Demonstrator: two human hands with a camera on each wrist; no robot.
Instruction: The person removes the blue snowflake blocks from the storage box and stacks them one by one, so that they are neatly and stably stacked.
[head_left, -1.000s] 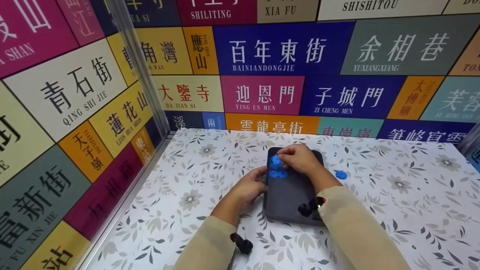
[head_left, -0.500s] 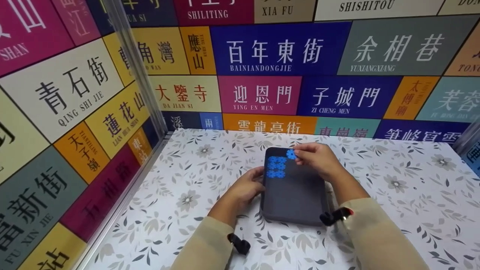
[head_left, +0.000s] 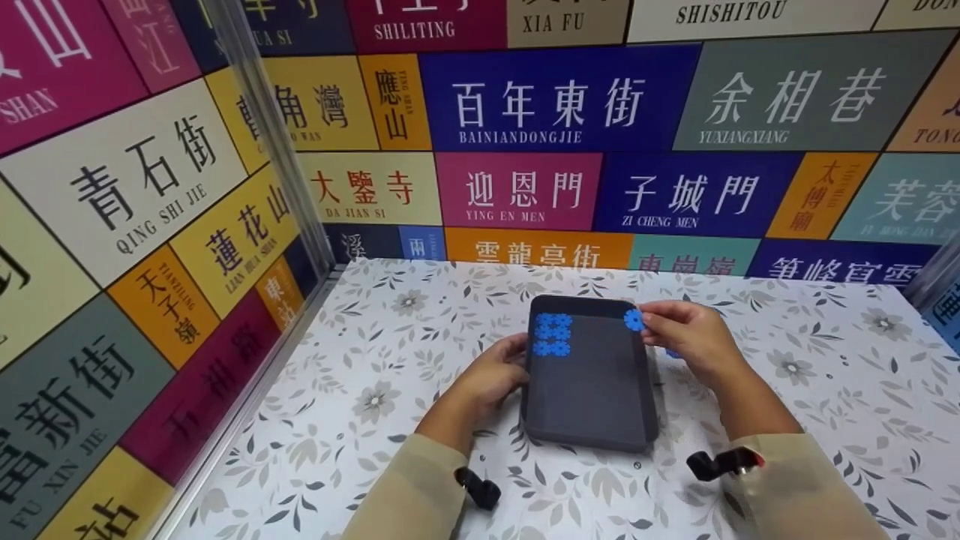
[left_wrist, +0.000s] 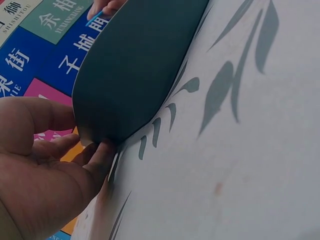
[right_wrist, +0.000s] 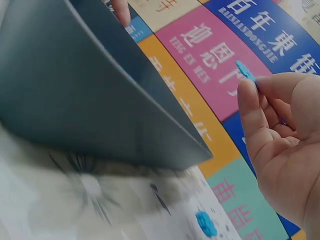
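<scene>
A dark grey tray (head_left: 592, 397) with raised walls stands on the table. My left hand (head_left: 491, 375) holds its left side, fingers at the rim and lower wall in the left wrist view. Between thumb and forefinger my right hand (head_left: 697, 337) pinches a blue flower-shaped disc (head_left: 634, 320), held up at the tray's far right corner. The disc shows nearly edge-on in the right wrist view. Inside the tray, several matching blue discs (head_left: 553, 334) lie in two columns near the far left corner. Another loose disc (right_wrist: 206, 223) lies on the table, right of the tray, partly hidden by my right hand in the head view.
A white cloth (head_left: 390, 465) with grey flowers and leaves covers the table. Behind and to the left rise walls of coloured name panels (head_left: 517, 191), with a clear-edged frame (head_left: 285, 150) at the left corner.
My right hand has moved from above the laid discs to the right, carrying one blue disc to the tray's right rim. The left hand stays at the tray's left side.
</scene>
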